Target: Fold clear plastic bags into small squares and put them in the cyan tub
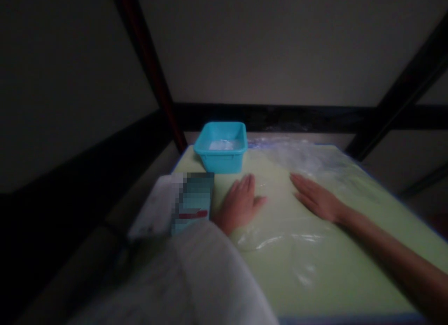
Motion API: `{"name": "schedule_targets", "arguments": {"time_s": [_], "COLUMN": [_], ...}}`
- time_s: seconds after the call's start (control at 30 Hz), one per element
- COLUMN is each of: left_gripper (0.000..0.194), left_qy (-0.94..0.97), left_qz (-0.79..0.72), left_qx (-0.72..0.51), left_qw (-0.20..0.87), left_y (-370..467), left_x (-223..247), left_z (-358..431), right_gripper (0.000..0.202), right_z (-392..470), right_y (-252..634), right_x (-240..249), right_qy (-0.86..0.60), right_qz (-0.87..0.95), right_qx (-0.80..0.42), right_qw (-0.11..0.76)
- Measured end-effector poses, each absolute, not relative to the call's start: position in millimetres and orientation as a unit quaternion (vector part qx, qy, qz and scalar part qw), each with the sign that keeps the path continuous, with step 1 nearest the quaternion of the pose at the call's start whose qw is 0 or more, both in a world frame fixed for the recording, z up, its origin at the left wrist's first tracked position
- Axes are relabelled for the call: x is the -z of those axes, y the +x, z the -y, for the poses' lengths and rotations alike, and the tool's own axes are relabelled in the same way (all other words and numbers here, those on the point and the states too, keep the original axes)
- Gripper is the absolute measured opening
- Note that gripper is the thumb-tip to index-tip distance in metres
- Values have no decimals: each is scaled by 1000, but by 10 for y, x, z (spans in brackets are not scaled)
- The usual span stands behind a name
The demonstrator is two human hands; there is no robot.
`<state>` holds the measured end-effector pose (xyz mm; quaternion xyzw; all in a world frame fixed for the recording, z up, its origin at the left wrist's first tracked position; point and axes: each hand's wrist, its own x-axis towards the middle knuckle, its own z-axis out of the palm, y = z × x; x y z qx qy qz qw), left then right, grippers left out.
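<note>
Clear, shiny plastic film (280, 238): spread around and between the two hands, bright streaks of glare just on the near side of the left one; beyond the right one it lies rucked and wrinkled.

Left hand (240, 203): palm down and laid out flat, fingers slightly fanned and aimed away from the person, thumb stuck out toward the other hand. How firmly it presses, I cannot tell from here.

Right hand (315, 197): also palm down and flattened, fingers close together and angled inward over the film, thumb parted a little on the near side; its bare forearm (381, 241) runs back toward the person.

Turquoise rectangular tub with a rim (224, 162): just beyond the left hand's fingertips, open-topped, something whitish (222, 145) at the bottom, too blurred to name.

Pixelated dark-and-teal slab with a red bar (194, 199): just beside the left hand, on its outer side, details blotted out.

Pale white cloth (203, 278): nearer the person than the left hand, covering the wrist from view.

Yellow-green tabletop with blue edging (350, 283): beneath both hands, reaching past them on every side.

Dark grey wall (266, 45): well beyond both hands, in dim light.
</note>
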<state>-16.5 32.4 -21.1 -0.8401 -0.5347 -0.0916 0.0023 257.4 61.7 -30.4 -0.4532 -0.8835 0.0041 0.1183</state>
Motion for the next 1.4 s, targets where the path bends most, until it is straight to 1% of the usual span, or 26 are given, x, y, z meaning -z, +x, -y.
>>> {"name": "schedule_targets", "arguments": {"time_s": [0.17, 0.33, 0.4, 0.47, 0.57, 0.67, 0.73, 0.8, 0.87, 0.93, 1.0, 1.1, 1.17, 1.27, 1.4], "left_gripper": [64, 61, 57, 54, 54, 67, 64, 61, 56, 49, 46, 51, 51, 49, 51], "left_qy": [-829, -787, -793, -828, -903, -956, -973, -978, -979, -977, -974, -971, -967, -964, -966], "left_qz": [542, 579, 557, 494, 360, 220, 141, 97, 89, 106, 126, 143, 153, 154, 148], "left_qx": [136, 209, 243, 263, 225, 158, 131, 108, 89, 69, 45, 16, 8, 10, 22], "left_qw": [-21, -43, -44, -47, -67, -108, -131, -148, -161, -172, -182, -193, -203, -217, -213], "left_y": [-175, -180, -163, -135, -93, -78, -87, -102, -116, -126, -132, -141, -147, -153, -149], "left_x": [244, 212, 167, 106, 3, -78, -111, -132, -149, -167, -187, -214, -224, -230, -232], "left_z": [-371, -425, -368, -240, 41, 309, 432, 508, 554, 585, 610, 635, 642, 639, 633], "right_gripper": [64, 65, 65, 66, 66, 65, 64, 64, 64, 64, 64, 63, 63, 62, 60], "right_z": [-592, -576, -571, -566, -558, -553, -553, -554, -554, -552, -550, -546, -546, -553, -566], "right_y": [2542, 2507, 2499, 2490, 2475, 2466, 2465, 2470, 2476, 2483, 2489, 2495, 2497, 2502, 2507], "right_x": [292, 267, 254, 238, 214, 198, 197, 201, 206, 208, 205, 199, 200, 212, 209], "right_qy": [-462, -471, -470, -466, -467, -467, -464, -461, -461, -461, -460, -455, -453, -451, -449], "right_qz": [879, 873, 874, 877, 877, 876, 878, 879, 879, 879, 880, 882, 883, 883, 884], "right_qx": [-10, -16, -18, -20, -22, -23, -24, -24, -25, -26, -27, -27, -27, -26, -28], "right_qw": [120, 122, 118, 111, 111, 116, 120, 122, 121, 119, 120, 122, 120, 125, 128]}}
